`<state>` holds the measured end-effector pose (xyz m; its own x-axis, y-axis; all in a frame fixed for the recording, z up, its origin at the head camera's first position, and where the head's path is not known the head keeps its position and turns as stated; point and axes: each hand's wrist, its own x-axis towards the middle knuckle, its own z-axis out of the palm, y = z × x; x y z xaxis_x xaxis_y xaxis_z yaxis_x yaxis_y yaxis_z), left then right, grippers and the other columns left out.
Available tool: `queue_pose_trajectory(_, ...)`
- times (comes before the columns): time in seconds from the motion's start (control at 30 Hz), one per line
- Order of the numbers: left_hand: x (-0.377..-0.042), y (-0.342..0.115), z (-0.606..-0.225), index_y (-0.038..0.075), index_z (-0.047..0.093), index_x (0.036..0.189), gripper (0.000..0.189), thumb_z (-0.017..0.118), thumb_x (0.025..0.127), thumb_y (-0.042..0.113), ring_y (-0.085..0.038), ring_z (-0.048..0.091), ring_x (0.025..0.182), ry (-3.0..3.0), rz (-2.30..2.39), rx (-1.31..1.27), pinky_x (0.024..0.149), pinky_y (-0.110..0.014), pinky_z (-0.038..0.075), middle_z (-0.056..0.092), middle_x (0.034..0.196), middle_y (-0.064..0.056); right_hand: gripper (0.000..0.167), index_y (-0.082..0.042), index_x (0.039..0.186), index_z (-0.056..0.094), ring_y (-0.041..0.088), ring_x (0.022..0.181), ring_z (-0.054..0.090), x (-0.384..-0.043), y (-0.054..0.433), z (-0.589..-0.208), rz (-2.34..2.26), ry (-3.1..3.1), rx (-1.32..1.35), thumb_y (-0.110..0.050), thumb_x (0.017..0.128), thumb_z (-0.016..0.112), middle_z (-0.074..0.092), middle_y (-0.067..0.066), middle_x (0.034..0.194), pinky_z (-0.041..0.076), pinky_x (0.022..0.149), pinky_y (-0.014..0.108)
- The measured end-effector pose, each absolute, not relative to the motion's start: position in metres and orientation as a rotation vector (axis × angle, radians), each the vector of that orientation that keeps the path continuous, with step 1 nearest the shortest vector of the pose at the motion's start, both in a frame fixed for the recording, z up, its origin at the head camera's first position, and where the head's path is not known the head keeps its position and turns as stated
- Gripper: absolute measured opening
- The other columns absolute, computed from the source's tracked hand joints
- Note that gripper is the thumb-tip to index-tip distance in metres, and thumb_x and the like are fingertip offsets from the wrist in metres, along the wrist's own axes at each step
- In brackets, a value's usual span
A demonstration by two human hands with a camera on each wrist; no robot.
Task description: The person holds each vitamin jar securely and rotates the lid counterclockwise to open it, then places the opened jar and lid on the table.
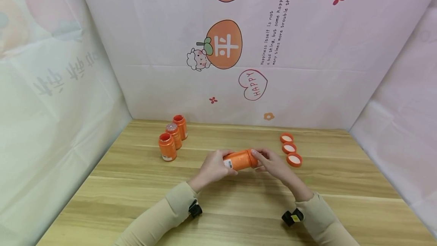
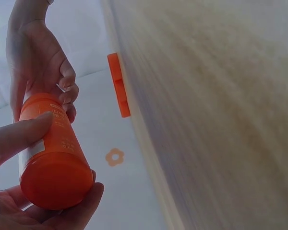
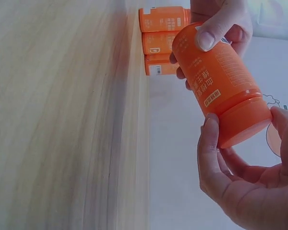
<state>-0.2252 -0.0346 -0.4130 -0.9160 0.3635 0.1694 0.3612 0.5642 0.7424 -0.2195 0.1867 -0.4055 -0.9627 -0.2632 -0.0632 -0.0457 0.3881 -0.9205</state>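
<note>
An orange bottle (image 1: pixel 239 160) with a white label lies tilted between both hands over the middle of the table. My left hand (image 1: pixel 215 167) grips its body near the base, thumb along the side in the left wrist view. At the other end my right hand (image 1: pixel 274 165) pinches the orange cap (image 3: pixel 245 122) between thumb and fingers. The cap sits on the bottle's neck. Over to the left stand three orange bottles without caps (image 1: pixel 167 148) in a row. Three orange caps (image 1: pixel 294 160) lie with their white insides up, to the right of my right hand.
The wooden table (image 1: pixel 239 215) meets a white printed cloth (image 1: pixel 307 94) hung along its back edge. More white cloth walls (image 1: pixel 51 143) close in the left and right sides. One standing bottle (image 1: pixel 173 129) shows a silvery, crinkled top.
</note>
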Motion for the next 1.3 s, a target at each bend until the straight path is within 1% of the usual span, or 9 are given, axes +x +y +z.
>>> queue_pose_trajectory(0.27,-0.225,-0.036,-0.414,0.011,0.064,0.12,0.061,0.086,0.063,0.014,-0.012,0.058,0.081,2.773,1.312,0.668,0.072,-0.028,0.048,0.068,0.102,-0.003,0.06,0.006,0.133,0.044,0.025,0.094,0.065,-0.221,0.191,-0.409,-1.61,2.424,-0.301,-0.041,0.096,0.051,0.055,0.025,0.122,0.054,0.083,0.043)
queue_pose_trajectory(0.5,-0.227,-0.039,-0.412,0.01,0.063,0.122,0.063,0.086,0.063,0.017,-0.013,0.057,0.083,2.713,1.34,0.629,0.073,-0.031,0.047,0.067,0.102,-0.003,0.065,0.004,0.138,0.04,0.024,0.1,0.064,-0.221,0.193,-0.406,-1.593,2.392,-0.318,-0.042,0.095,0.053,0.051,0.025,0.13,0.05,0.09,0.046)
queue_pose_trajectory(0.73,-0.231,-0.042,-0.411,0.011,0.066,0.118,0.063,0.087,0.059,0.02,-0.014,0.057,0.082,2.684,1.362,0.612,0.071,-0.03,0.047,0.067,0.103,-0.003,0.067,0.003,0.141,0.036,0.03,0.105,0.063,-0.221,0.196,-0.4,-1.579,2.35,-0.388,-0.04,0.094,0.055,0.046,0.027,0.135,0.048,0.092,0.05)
queue_pose_trajectory(0.83,-0.232,-0.043,-0.41,0.012,0.066,0.118,0.063,0.087,0.059,0.022,-0.015,0.057,0.082,2.655,1.376,0.591,0.07,-0.031,0.047,0.067,0.102,-0.003,0.065,0.0,0.142,0.038,0.03,0.108,0.061,-0.221,0.197,-0.397,-1.586,2.341,-0.425,-0.038,0.093,0.057,0.045,0.025,0.137,0.047,0.093,0.05)
queue_pose_trajectory(1.03,-0.233,-0.047,-0.409,0.014,0.067,0.117,0.06,0.086,0.06,0.022,-0.015,0.058,0.081,2.594,1.402,0.601,0.07,-0.031,0.048,0.067,0.098,0.0,0.055,-0.007,0.139,0.045,0.032,0.116,0.056,-0.221,0.199,-0.394,-1.575,2.341,-0.549,-0.033,0.093,0.059,0.046,0.02,0.139,0.048,0.092,0.05)
queue_pose_trajectory(1.13,-0.233,-0.048,-0.409,0.015,0.068,0.117,0.06,0.086,0.06,0.023,-0.014,0.058,0.081,2.575,1.409,0.619,0.07,-0.031,0.048,0.067,0.098,0.0,0.051,-0.009,0.138,0.047,0.034,0.117,0.055,-0.221,0.2,-0.394,-1.555,2.352,-0.615,-0.031,0.093,0.059,0.048,0.018,0.139,0.05,0.09,0.046)
queue_pose_trajectory(1.3,-0.234,-0.051,-0.411,0.016,0.068,0.117,0.061,0.085,0.06,0.025,-0.014,0.057,0.082,2.571,1.397,0.647,0.071,-0.031,0.047,0.068,0.1,0.0,0.049,-0.01,0.138,0.048,0.036,0.12,0.053,-0.221,0.202,-0.393,-1.52,2.37,-0.713,-0.027,0.093,0.061,0.051,0.013,0.138,0.051,0.089,0.034)
